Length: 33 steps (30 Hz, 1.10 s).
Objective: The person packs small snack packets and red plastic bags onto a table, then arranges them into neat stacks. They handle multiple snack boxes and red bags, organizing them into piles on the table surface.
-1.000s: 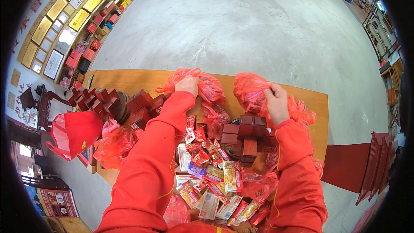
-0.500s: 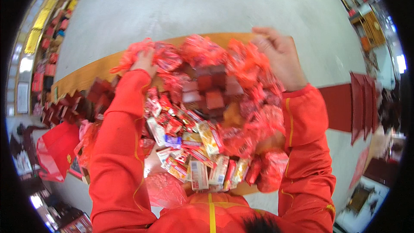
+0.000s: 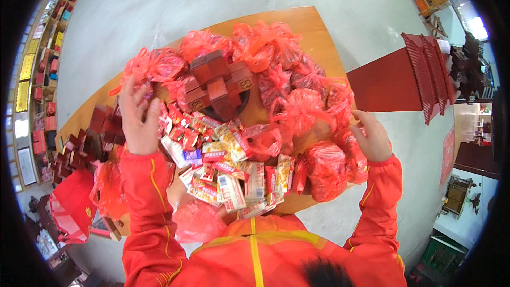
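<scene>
1. Red plastic bags (image 3: 326,165), bulging, curve in an arc ahead of and between the left hand (image 3: 141,125) and the right hand (image 3: 373,137), bending back toward the wearer inside the right; the curve seems shaped to leave the middle for other things.

2. The left hand is spread, thumb apart from fingers, its fingertips by the bag at the arc's left end. It grips nothing visible; contact cannot be told.

3. The right hand, loosely open with fingers partly bent, sits just beside the arc's right edge, with nothing visible in hold. Such facing poses suggest bracketing the bags rather than lifting them.

4. Snack packets (image 3: 228,191) lie heaped between the forearms, nearer the wearer than either hand, a spot probably chosen for easy reach.

5. A wooden block assembly (image 3: 218,90) stands between the hands, the bags apparently fitted around its bulk.

6. Left of the left hand, more wooden blocks (image 3: 101,119) crowd the desk (image 3: 316,32); beyond the right hand rises a dark-red roofed model (image 3: 382,82).
</scene>
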### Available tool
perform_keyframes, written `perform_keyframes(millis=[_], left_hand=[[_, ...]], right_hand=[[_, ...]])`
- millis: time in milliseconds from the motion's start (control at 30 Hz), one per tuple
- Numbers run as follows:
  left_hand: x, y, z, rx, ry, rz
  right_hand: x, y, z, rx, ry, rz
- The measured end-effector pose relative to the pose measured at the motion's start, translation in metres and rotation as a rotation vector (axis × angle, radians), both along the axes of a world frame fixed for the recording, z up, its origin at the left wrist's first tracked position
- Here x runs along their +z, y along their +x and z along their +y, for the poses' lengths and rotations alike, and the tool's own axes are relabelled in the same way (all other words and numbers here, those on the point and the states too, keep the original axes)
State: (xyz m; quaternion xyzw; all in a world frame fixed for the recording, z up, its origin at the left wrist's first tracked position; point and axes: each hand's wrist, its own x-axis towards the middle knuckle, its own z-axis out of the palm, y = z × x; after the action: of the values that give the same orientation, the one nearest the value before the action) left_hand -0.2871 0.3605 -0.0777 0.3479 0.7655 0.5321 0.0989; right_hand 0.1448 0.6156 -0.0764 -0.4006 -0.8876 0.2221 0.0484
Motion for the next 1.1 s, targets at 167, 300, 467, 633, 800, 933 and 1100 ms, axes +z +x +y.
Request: perform_keyframes(millis=[167, 300, 467, 633, 800, 933, 1100], left_hand=[[0.002, 0.074, -0.046, -0.096, -0.130, -0.185], [0.002, 0.130, -0.080, -0.195, -0.223, -0.173], [0.002, 0.168, -0.121, -0.297, -0.303, -0.177], [-0.004, 0.182, -0.158, -0.260, -0.341, -0.261], [-0.005, 0.187, -0.174, -0.205, -0.375, -0.233], [-0.005, 0.192, -0.174, -0.156, -0.355, -0.150], [-0.004, 0.197, -0.183, -0.142, -0.433, -0.074]], right_hand=[[-0.032, -0.048, -0.069, 0.198, -0.142, 0.243], [-0.069, -0.103, -0.120, 0.277, -0.081, 0.103], [-0.103, -0.098, -0.136, 0.427, -0.114, -0.114], [-0.094, -0.045, -0.131, 0.321, -0.145, 0.118], [-0.059, -0.047, -0.127, 0.252, -0.112, 0.021], [-0.011, -0.063, -0.115, 0.288, -0.302, 0.088], [0.013, -0.102, -0.107, 0.264, -0.162, 0.344]])
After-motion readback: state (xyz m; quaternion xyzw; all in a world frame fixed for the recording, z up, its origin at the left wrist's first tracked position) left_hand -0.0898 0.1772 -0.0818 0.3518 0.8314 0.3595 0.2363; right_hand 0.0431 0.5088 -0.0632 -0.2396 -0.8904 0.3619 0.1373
